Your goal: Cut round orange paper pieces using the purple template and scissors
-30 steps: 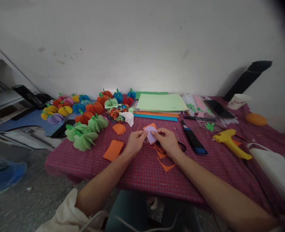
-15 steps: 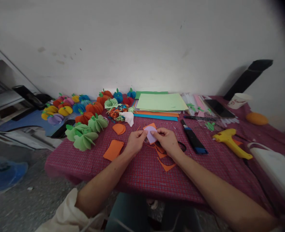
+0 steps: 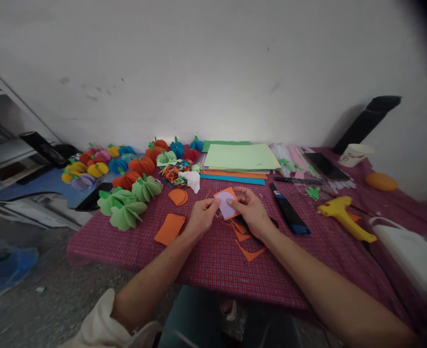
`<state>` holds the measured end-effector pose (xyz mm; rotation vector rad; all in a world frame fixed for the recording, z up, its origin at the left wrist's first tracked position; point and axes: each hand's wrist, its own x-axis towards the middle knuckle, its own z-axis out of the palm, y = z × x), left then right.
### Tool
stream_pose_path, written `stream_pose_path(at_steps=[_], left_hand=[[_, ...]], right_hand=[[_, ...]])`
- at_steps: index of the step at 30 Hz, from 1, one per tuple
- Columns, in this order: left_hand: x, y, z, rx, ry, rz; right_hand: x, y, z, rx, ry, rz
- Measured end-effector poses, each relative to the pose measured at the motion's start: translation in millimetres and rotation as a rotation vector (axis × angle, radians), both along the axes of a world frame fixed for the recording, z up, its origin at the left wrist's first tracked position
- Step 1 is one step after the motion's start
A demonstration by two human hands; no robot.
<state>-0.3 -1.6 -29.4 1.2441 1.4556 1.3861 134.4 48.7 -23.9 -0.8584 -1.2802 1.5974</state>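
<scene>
A round-edged lilac paper piece (image 3: 226, 204) lies on a stack of orange paper (image 3: 221, 194) held just above the cloth. My left hand (image 3: 203, 215) pinches the left edge between thumb and fingers. My right hand (image 3: 251, 209) grips the right side, thumb on the lilac piece. Under my right hand lie curved orange paper scraps (image 3: 249, 252) and part of a dark handle, mostly hidden. Left of my hands are a stack of orange rectangles (image 3: 170, 228) and some rounded orange cut-outs (image 3: 179, 196).
Paper pumpkins (image 3: 142, 166) in several colours crowd the left, beside a heap of paper shreds (image 3: 175, 170). Coloured sheets (image 3: 240, 157) lie at the back. To the right are a black utility knife (image 3: 289, 210), a yellow glue gun (image 3: 347, 218), a phone (image 3: 328, 165) and a paper cup (image 3: 356, 154).
The orange stack and lilac piece have turned slightly, showing more of the orange at the top and right. My right-hand fingers have shifted along the edge. The view has tilted a little.
</scene>
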Motion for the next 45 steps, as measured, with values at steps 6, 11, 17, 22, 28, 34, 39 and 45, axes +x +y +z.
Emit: stream_pose_path(at_steps=[6, 11, 17, 22, 28, 34, 39, 45], left_hand=[[3, -4, 9.1, -0.002, -0.117, -0.035], [4, -6, 15.2, -0.043, -0.16, -0.05], [3, -3, 5.1, 0.003, -0.053, -0.034], [0, -1, -3.2, -0.011, -0.026, 0.023], [-3, 1, -4.8, 0.022, -0.076, 0.041], [-3, 0, -3.7, 0.023, -0.064, 0.035], [-3, -1, -4.2, 0.037, -0.019, 0.026], [-4, -1, -4.0, 0.028, 0.029, 0.017]], right_hand=[[2, 1, 0.5, 0.041, 0.018, -0.037], [2, 1, 3.5, 0.085, 0.005, -0.051], [1, -2, 2.4, 0.099, 0.015, -0.054], [-1, -2, -3.6, 0.119, -0.015, -0.027], [4, 0, 1.2, 0.398, -0.173, -0.142], [12, -2, 11.7, 0.77, -0.364, -0.165], [12, -1, 11.7, 0.801, -0.409, -0.171], [11, -1, 11.0, 0.785, -0.425, -0.155]])
